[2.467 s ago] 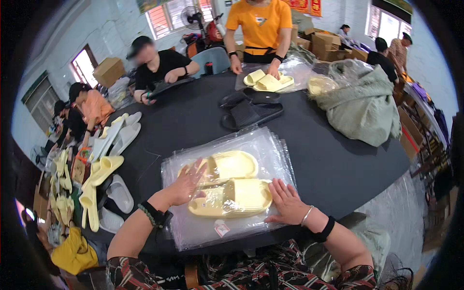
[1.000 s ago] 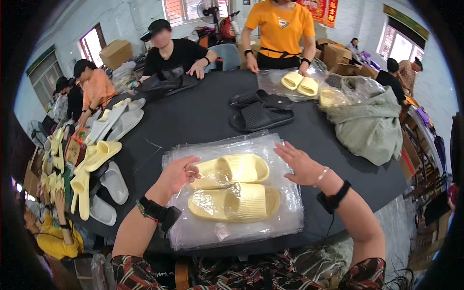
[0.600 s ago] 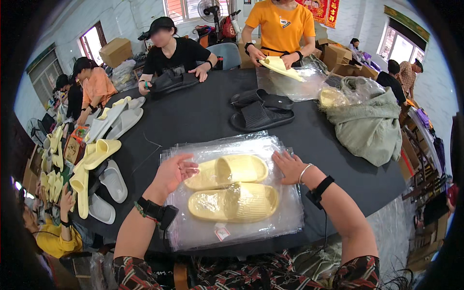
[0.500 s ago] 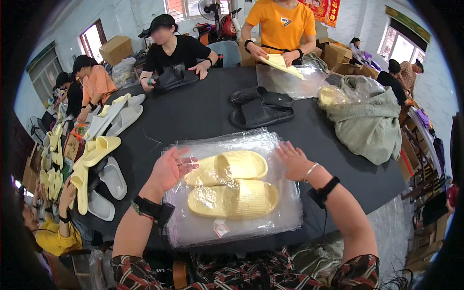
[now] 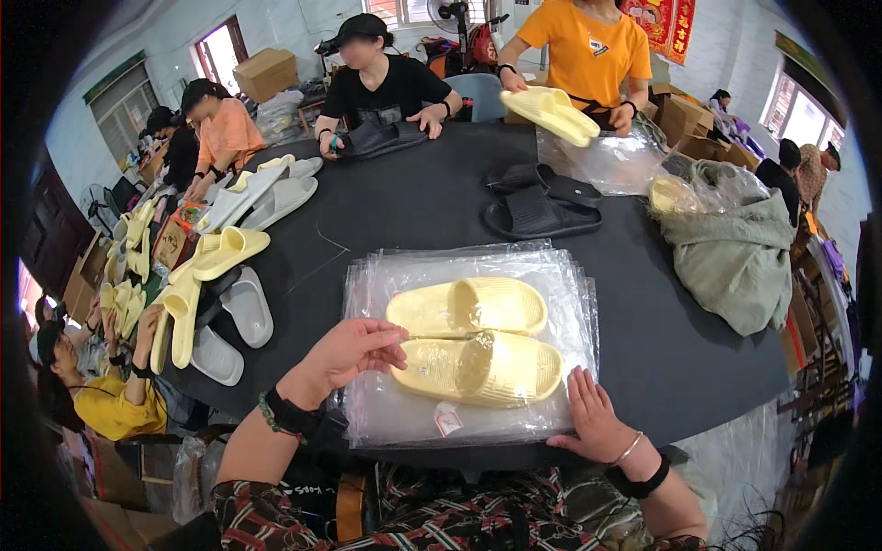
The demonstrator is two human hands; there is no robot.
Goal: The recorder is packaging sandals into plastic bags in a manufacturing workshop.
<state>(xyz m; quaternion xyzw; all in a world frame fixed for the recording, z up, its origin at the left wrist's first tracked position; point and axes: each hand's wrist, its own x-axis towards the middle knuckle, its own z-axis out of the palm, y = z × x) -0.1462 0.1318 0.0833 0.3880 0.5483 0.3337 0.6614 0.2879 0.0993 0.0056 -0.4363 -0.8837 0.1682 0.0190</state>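
A pair of pale yellow slippers [image 5: 478, 367] lies side by side in a clear plastic bag, on a stack of flat clear plastic bags [image 5: 367, 422] in front of me. A small white and red tag [image 5: 447, 419] shows below the nearer slipper. At the slippers' left ends is my left hand [image 5: 354, 354], its thumb and fingers pressed together. Whatever is in that pinch, if anything, is too clear or hidden to make out. My right hand [image 5: 597, 422] rests with outstretched fingers along the stack's right edge, near the lower corner, holding nothing.
Black slippers [image 5: 542, 207] lie beyond the stack on the black table [image 5: 367, 207]. Grey slippers [image 5: 246, 308] and yellow ones [image 5: 230, 250] line the left side. A green sack [image 5: 730, 262] stands at right. Co-workers handle slippers across and left of the table.
My right hand has come down from the stack's upper right to its lower right edge. My left hand's fingers have closed from spread to pinched. The view has shifted left.
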